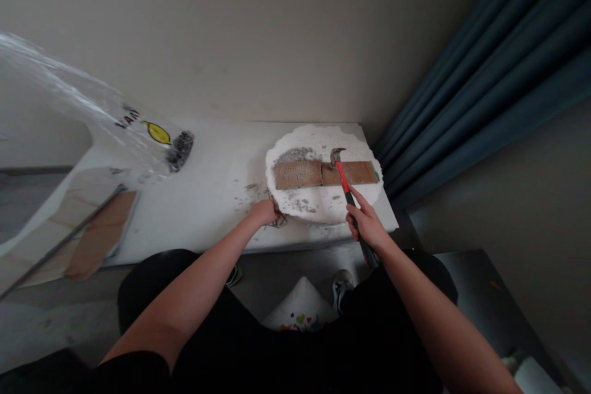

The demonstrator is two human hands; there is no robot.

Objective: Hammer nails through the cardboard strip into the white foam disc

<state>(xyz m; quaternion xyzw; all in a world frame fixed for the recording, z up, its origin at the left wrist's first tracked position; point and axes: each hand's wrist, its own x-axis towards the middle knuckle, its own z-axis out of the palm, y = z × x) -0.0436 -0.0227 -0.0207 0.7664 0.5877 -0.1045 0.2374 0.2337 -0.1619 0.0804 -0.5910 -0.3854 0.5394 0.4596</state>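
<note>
My right hand (366, 221) is closed round the black lower handle of a claw hammer (341, 175). The hammer's neck is red, and its metal head is over a long brown strip (298, 175). Whether the head touches the strip, I cannot tell. The strip is flat, with a seam near its middle and a bit of green at its right end. Under it lies a round white piece with a scalloped rim (318, 206), scattered with grey crumbs. At the rim's near left, my left hand (265, 212) has its fingers curled beside dark, thin bits; what it holds is hidden.
The white table (212, 197) runs along the wall. On its left lie a clear plastic bag (115, 126) with dark bits at its end, brown flat pieces (104, 234) and a thin rod (60, 246). Blue curtains (475, 74) hang at the right. A white bag (300, 305) stands between my feet.
</note>
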